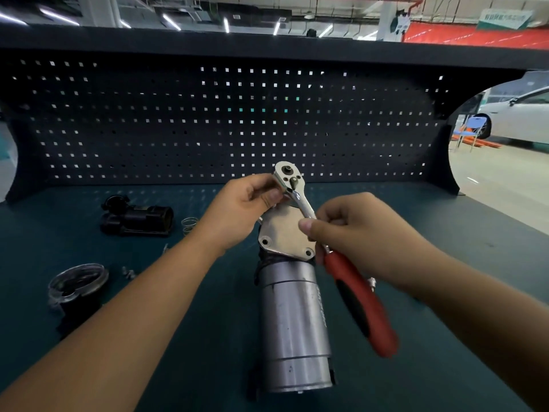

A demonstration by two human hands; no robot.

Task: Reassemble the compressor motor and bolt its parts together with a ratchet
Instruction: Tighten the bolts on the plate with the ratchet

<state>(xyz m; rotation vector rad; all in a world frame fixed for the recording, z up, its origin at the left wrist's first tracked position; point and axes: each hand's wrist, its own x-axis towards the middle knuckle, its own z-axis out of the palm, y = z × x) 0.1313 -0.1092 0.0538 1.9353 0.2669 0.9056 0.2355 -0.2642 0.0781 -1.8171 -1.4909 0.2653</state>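
The compressor motor (294,322), a silver cylinder, lies in the middle of the desk (208,337). Its length runs from the front edge toward the back. At its far end sits a flat metal end plate (285,233) with bolt holes at its corners, tilted up toward the camera.

The ratchet (353,295) is held over that end of the motor, slanting from its chrome head above the plate down to its red and black grip on the right of the cylinder. The left hand (243,203) has its fingers and thumb curled round the ratchet just under the head. What sits beneath the head is hidden by those fingers. The right hand (356,233) pinches the chrome shank between thumb and curled fingers, just above the point where the red grip begins. The grip itself hangs free below the hand.

Toward the rear left corner of the desk lies a black housing part (136,220), with a pair of small coil springs (189,224) just beside it on the right. Nearer the left edge sits a round clear cover (78,281) on a dark base, and a few small bolts (128,273) lie between it and the left forearm. A dark pegboard (208,129) stands along the back edge of the desk. Past its right end a white car (523,117) shows on the shop floor.
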